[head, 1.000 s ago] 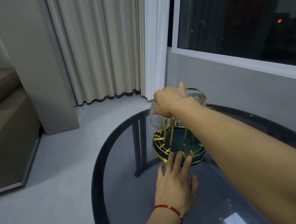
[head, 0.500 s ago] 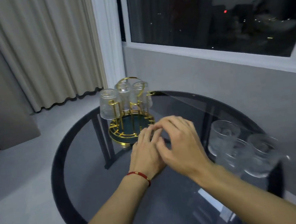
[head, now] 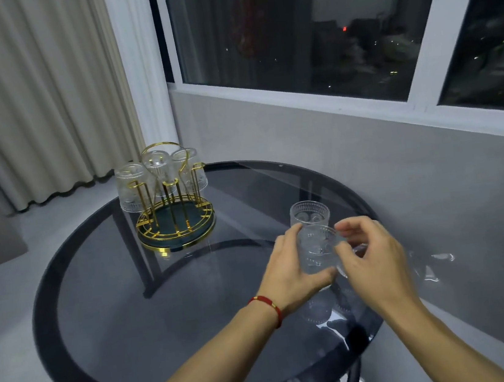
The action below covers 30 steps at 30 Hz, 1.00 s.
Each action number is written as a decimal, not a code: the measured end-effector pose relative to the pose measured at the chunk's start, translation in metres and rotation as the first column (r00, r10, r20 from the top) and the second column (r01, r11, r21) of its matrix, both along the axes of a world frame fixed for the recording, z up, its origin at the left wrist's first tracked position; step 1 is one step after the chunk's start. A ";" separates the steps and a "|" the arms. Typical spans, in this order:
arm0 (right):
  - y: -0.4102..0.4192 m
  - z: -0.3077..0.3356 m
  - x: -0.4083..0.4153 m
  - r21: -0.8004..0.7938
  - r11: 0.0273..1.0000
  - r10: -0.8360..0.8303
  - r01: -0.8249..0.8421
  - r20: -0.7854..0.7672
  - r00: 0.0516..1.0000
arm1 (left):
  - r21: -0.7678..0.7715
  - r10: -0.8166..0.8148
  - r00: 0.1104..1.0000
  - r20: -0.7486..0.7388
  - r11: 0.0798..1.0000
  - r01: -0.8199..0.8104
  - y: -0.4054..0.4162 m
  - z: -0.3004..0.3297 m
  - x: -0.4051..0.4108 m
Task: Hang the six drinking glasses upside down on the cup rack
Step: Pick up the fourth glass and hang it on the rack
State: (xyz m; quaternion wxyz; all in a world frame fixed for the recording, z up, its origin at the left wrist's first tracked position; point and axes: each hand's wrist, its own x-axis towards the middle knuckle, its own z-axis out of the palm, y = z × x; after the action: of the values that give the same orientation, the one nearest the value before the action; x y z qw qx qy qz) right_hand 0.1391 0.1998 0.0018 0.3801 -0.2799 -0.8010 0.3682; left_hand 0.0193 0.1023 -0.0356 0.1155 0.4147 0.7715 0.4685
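Observation:
A gold wire cup rack with a dark green base stands at the far left of the round table. Three clear drinking glasses hang upside down on it: the left glass, the middle glass and the right glass. Near the table's right edge, my left hand and my right hand both grip one ribbed glass, the left hand wrapped around its left side and the right hand's fingers on its right side. Just behind it another glass stands upright. A blurred clear shape shows right of my right hand.
The dark glass table has a black rim, with its frame visible through the top. A grey wall and a dark window run along the right. Beige curtains hang at the back left over a pale floor.
Both hands have moved from in front of the rack to the right side of the table and closed on a glass. The view has swung right and down.

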 end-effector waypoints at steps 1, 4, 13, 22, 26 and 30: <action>0.002 0.000 0.001 -0.004 1.000 -0.004 0.004 0.002 1.000 | 0.006 0.019 1.000 -0.007 1.000 -0.019 0.003 -0.001 0.000; 0.007 0.000 0.000 -0.016 1.000 -0.024 0.024 -0.002 1.000 | 0.016 0.048 0.999 -0.019 0.999 -0.048 0.006 -0.004 -0.001; -0.010 0.005 -0.014 -0.008 0.995 0.102 -0.103 -0.070 0.992 | 0.015 0.140 0.990 0.008 0.990 -0.140 -0.017 0.012 -0.023; -0.060 -0.014 -0.083 -0.251 0.882 0.432 -0.399 0.094 0.897 | 0.244 0.375 0.851 0.368 0.844 -0.478 -0.109 0.033 -0.092; -0.084 -0.015 -0.125 -0.732 0.491 0.513 -0.473 -0.196 0.836 | 0.307 0.233 0.757 0.610 0.811 -0.498 -0.116 0.028 -0.104; -0.079 -0.018 -0.143 -0.793 0.350 0.416 -0.499 -0.345 0.841 | 0.306 0.102 0.681 0.725 0.838 -0.452 -0.118 0.016 -0.118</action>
State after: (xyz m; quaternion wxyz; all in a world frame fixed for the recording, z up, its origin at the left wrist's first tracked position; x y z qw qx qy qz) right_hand -0.0042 0.1207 -0.0165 0.1036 -0.1801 -0.5364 0.8180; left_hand -0.0985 -0.0154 -0.0200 0.2137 0.1018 0.5941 0.7688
